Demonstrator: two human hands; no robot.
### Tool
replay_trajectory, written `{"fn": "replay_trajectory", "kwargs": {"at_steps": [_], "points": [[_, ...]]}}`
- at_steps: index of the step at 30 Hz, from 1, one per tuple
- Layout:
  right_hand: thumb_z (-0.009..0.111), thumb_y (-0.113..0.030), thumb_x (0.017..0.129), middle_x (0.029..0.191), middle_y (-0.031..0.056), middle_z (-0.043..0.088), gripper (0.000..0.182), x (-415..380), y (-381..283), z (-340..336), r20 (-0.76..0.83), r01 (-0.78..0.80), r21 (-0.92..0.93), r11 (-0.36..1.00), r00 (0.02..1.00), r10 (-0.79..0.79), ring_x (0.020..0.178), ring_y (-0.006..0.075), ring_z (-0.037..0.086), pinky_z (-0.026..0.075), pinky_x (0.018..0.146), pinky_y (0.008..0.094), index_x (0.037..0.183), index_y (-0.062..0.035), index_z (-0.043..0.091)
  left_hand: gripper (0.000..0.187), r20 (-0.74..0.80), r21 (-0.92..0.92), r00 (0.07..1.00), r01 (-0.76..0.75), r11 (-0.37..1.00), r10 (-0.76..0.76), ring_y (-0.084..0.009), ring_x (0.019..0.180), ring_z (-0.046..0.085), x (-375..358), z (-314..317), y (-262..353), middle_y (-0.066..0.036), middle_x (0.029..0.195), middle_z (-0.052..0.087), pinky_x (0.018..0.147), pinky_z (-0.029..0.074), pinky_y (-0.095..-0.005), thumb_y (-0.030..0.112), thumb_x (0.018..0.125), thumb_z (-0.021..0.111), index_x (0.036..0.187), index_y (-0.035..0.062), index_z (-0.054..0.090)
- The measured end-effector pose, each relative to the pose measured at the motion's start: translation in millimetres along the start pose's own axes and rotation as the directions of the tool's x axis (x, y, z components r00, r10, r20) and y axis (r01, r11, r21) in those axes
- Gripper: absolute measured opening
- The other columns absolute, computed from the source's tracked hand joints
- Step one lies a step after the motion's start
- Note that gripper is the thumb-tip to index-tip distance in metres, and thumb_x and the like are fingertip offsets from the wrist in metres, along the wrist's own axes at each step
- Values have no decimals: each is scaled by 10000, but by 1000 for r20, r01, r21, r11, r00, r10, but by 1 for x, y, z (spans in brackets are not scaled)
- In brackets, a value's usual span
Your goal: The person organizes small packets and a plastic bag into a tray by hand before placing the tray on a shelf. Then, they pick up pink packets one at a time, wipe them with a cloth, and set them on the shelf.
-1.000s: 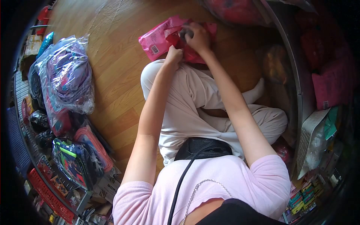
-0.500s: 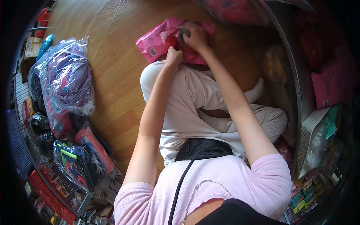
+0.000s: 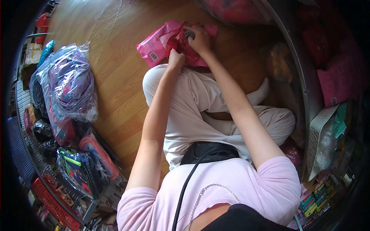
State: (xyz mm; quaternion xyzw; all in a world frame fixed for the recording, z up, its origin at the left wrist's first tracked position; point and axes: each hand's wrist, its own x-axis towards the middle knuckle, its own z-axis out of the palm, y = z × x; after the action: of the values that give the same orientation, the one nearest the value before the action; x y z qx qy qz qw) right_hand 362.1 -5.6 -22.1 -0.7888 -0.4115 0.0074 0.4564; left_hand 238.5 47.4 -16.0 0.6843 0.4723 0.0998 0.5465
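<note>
On the floor in front of my knees lies a pink plastic package (image 3: 150, 45) with a white barcode label on its near left corner. A shiny red plastic bag (image 3: 179, 40) rests over its right part. My left hand (image 3: 176, 59) is closed on the near edge of the red bag. Above that bag, my right hand (image 3: 199, 39) curls its fingers round a small dark item (image 3: 189, 34). What the dark item is cannot be made out, since the fingers cover much of it. More pink plastic shows beyond the right hand.
Clear bags of folded purple cloth (image 3: 73, 82) lie to the left. Nearer are wrapped pouches (image 3: 77, 163) and a red plastic basket (image 3: 50, 200). At the right stands a metal shelf post (image 3: 295, 50), with a pink parcel (image 3: 335, 84) and a pale woven tray (image 3: 318, 142) behind it.
The whole view has shifted slightly. Both hands stay at the red bag, and the right hand has moved a little over it with the dark item still in its fingers.
</note>
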Motion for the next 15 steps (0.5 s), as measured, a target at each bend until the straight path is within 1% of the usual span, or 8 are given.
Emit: {"fn": "replay_trajectory", "kwargs": {"at_steps": [1, 2, 4, 7, 10, 12, 14, 15], "points": [[599, -17, 679, 1061, 130, 632, 412, -10, -3, 0, -99, 152, 44, 987, 984, -147, 992, 296, 597, 469, 874, 365, 1048, -184, 678, 321, 4, -1, 1000, -5, 1000, 5, -210, 822, 609, 1, 0, 1, -112, 949, 608, 649, 512, -323, -26, 809, 501, 1128, 4, 520], [599, -17, 679, 1061, 130, 632, 412, -24, -7, -4, -102, 154, 36, 987, 983, -149, 992, 296, 597, 469, 874, 365, 1048, -184, 678, 372, 39, -87, 999, 26, 996, -23, -246, 878, 614, 7, 0, -6, -136, 989, 619, 720, 496, -338, -20, 780, 488, 1149, 12, 524], [615, -43, 655, 1013, 108, 656, 331, -54, -15, -20, 4, 237, 107, 966, 971, -238, 994, 280, 601, 443, 905, 379, 948, -169, 706, 423, 84, -184, 996, 56, 981, -41, -282, 934, 619, 13, 2, -15, -160, 1029, 630, 792, 481, -352, -15, 751, 475, 1169, 20, 527], [626, -4, 641, 997, 126, 657, 351, -75, -9, -41, 115, 170, 193, 966, 974, -194, 984, 271, 610, 444, 911, 378, 943, -163, 711, 431, 75, -212, 995, -52, 976, 70, -282, 952, 617, 32, 6, -35, -163, 1047, 629, 819, 475, -361, -6, 751, 515, 1182, 22, 515], [624, 13, 630, 970, 133, 663, 311, -85, -1, -69, 170, 105, 63, 993, 979, -114, 978, 273, 612, 454, 894, 385, 887, -138, 713, 436, -15, -224, 993, -117, 968, 117, -286, 994, 601, 18, 2, -17, -166, 1083, 619, 875, 449, -375, 6, 757, 519, 1193, 30, 510], [613, 22, 636, 968, 131, 664, 311, -95, -1, -94, 119, 45, 47, 998, 992, -50, 974, 277, 613, 461, 879, 378, 889, -131, 708, 492, -28, -192, 983, -184, 964, 182, -325, 1023, 585, 11, -3, -4, -217, 1081, 605, 914, 426, -385, 28, 767, 540, 1249, 10, 444], [583, 41, 657, 962, 127, 666, 308, -110, -4, -122, 23, -78, 76, 994, 997, 77, 967, 281, 617, 467, 859, 355, 906, -104, 693, 598, -208, 27, 967, -142, 990, 144, -399, 1102, 508, -16, -8, 18, -282, 1109, 553, 950, 400, -382, 52, 774, 563, 1313, -41, 320], [564, 50, 672, 959, 124, 668, 306, -120, -7, -137, -35, -118, 114, 986, 992, 123, 966, 281, 619, 467, 853, 339, 919, -84, 684, 638, -273, 169, 921, -238, 957, 277, -429, 1142, 451, -19, -7, 16, -313, 1161, 492, 982, 367, -402, 58, 778, 564, 1330, -57, 265]]}}
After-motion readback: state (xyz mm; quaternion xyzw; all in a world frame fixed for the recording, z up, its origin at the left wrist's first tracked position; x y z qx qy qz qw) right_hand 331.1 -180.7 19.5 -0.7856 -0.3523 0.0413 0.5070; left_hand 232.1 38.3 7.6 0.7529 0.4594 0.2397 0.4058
